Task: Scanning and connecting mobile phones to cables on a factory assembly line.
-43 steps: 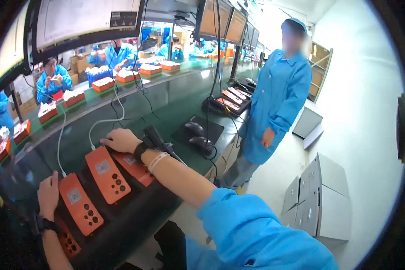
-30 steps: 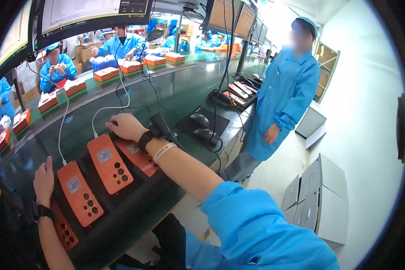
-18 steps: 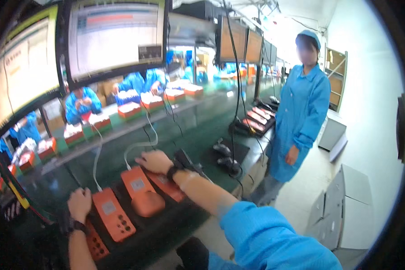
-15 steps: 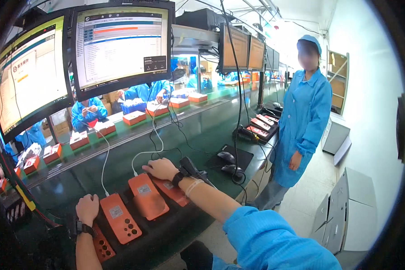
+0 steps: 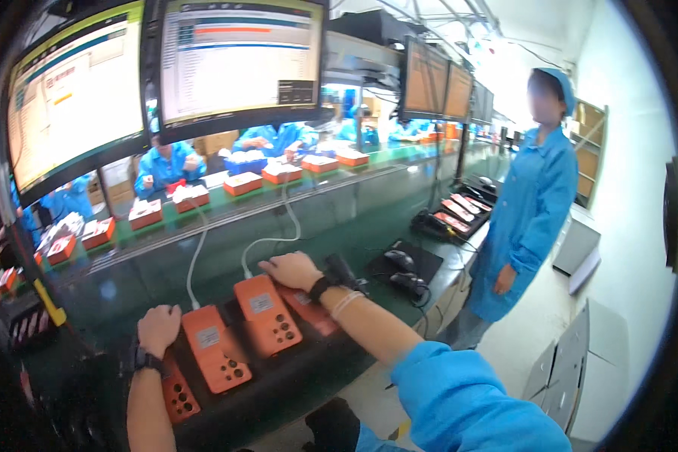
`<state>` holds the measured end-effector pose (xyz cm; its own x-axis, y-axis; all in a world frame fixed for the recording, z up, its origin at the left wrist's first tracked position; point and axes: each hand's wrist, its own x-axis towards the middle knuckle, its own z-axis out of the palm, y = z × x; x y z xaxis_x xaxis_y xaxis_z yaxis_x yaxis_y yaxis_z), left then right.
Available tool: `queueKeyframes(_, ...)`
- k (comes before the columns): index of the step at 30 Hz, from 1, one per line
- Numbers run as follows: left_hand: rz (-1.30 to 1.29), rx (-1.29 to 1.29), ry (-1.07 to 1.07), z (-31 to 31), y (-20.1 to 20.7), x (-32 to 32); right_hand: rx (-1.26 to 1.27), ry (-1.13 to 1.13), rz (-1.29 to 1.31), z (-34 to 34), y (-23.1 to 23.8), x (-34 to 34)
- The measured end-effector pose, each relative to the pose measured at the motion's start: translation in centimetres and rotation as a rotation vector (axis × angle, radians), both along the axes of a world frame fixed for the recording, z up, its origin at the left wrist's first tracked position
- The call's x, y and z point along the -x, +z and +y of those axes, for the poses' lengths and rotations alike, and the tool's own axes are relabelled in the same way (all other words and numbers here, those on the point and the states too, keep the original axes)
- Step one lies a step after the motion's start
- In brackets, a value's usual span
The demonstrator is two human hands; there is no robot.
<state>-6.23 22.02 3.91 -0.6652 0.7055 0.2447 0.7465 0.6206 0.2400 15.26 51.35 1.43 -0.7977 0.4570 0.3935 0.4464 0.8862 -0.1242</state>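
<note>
The green desk (image 5: 331,235) is overlaid near its front edge by a dark mat (image 5: 297,380) — four orange phones (image 5: 217,350) are laid there side by side. To the right, a dark handheld device (image 5: 343,271), a black mouse pad (image 5: 432,258) topped by two mice (image 5: 399,260), and a dark tray (image 5: 481,221) are carried.

Factory: blue-coated workers (image 5: 539,203), long bench (image 5: 346,218)

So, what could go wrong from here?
Perhaps two things. White cables run to the upper ends of the two middle orange phones, with the right hand close beside one of them; a snag might tug a phone or pull its plug. Also, a black handheld device lies near the right wrist, so a careless arm movement could knock it.
</note>
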Motion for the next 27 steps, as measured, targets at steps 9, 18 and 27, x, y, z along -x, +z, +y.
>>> queueKeyframes(9,0.013,-0.002,-0.016,0.2,0.2,-0.4,-0.157,0.065,-0.01,0.1,0.0,-0.1)
queueKeyframes(18,-0.011,0.039,0.0,-0.3,0.4,-0.5,-0.147,0.047,-0.134,-0.2,0.8,-0.5)
queueKeyframes(27,-0.008,0.025,-0.003,-0.2,0.1,-0.3,0.013,0.034,0.041,-1.2,1.6,-0.8)
